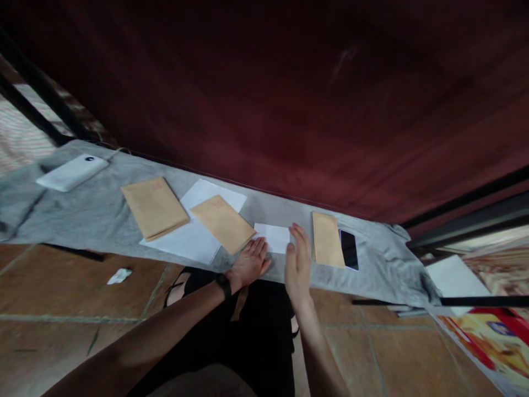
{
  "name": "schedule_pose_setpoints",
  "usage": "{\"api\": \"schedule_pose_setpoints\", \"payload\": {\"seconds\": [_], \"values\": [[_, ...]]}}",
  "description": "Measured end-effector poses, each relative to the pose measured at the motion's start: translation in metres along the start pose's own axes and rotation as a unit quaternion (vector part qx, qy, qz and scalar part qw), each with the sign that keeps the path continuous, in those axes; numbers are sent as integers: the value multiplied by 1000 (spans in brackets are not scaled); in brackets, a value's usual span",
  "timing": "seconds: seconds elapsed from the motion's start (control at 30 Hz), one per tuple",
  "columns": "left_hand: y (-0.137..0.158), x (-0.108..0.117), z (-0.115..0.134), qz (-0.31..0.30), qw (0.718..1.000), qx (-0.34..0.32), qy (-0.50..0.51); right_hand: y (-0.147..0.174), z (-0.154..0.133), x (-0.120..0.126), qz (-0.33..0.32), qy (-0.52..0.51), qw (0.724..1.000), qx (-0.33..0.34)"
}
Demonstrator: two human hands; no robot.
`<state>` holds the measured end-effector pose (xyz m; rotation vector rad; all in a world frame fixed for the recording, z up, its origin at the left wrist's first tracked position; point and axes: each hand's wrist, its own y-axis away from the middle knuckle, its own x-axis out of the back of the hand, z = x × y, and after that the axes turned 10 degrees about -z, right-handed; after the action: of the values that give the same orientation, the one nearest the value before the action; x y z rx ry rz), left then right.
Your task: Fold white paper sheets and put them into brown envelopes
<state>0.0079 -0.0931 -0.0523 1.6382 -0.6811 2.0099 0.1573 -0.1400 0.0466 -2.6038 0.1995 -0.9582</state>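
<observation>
A small piece of white folded paper [273, 238] lies at the middle of the narrow cloth-covered table. My left hand [250, 262], with a dark band on its wrist, rests with fingers stretched out on the paper's lower left part, near the corner of a brown envelope [223, 221]. My right hand [298, 262] is open beside the paper's right edge, fingers extended and held on its side. Whether it touches the paper I cannot tell. A brown envelope stack [155, 208] lies further left on white sheets [198, 245]. More brown envelopes [328, 240] lie to the right.
A dark-screened phone [349, 250] lies beside the right envelopes. A white device with a cable [73, 172] sits at the table's left end. Behind the table hangs a dark red curtain [264, 138]. Crumpled tissue [119, 276] and a colourful box [491, 339] are below.
</observation>
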Motion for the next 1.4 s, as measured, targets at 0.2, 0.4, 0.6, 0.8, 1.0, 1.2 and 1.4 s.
{"api": "schedule_pose_setpoints", "payload": {"seconds": [0.2,0.4,0.6,0.8,1.0,1.2,1.4], "values": [[-17,-2,3,31,998,47,22,-11,54,-59,-151,91,984,-31],[-27,-10,-2,38,997,68,14,-20,79,-78,-187,221,957,-19],[-26,-16,-9,75,991,107,27,-21,96,-71,-178,305,935,-29],[-20,-13,-15,77,986,147,19,-13,109,-61,-139,316,937,-58],[-26,-8,-5,68,994,79,19,-8,110,-59,-122,318,938,-69],[-32,-10,0,51,996,67,20,-10,109,-56,-128,308,939,-82],[-31,-7,-2,24,998,58,8,-32,98,-60,-195,256,947,-11]]}}
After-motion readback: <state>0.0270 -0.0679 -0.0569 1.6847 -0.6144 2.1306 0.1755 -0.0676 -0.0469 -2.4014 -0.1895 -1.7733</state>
